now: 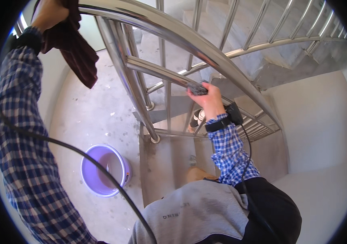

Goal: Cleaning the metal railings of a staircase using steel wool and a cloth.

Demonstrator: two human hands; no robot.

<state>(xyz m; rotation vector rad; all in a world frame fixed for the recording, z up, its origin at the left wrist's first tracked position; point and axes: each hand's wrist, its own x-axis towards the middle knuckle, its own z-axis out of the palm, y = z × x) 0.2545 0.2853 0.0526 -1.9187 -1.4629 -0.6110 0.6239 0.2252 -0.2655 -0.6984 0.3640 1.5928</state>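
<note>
At the upper left, my left hand [53,16] is closed on a dark maroon cloth [78,61] beside the top end of the shiny metal handrail [206,55]. The cloth hangs down in folds, and my fingertips are partly hidden. My right hand [212,101] grips a grey steel wool scrubber [198,89] and presses it against the lower metal rail [157,71] of the curved stair railing. A purple bucket [90,175] stands on the landing below, between my two arms; what lies in its bottom is hard to make out.
Concrete steps [173,162] drop away beside the landing [72,122]. More stairs [242,40] rise behind the upright bars. A black cable [100,167] crosses the view in front of the bucket. Through the railing shows a partly hidden black-and-white thing [198,117].
</note>
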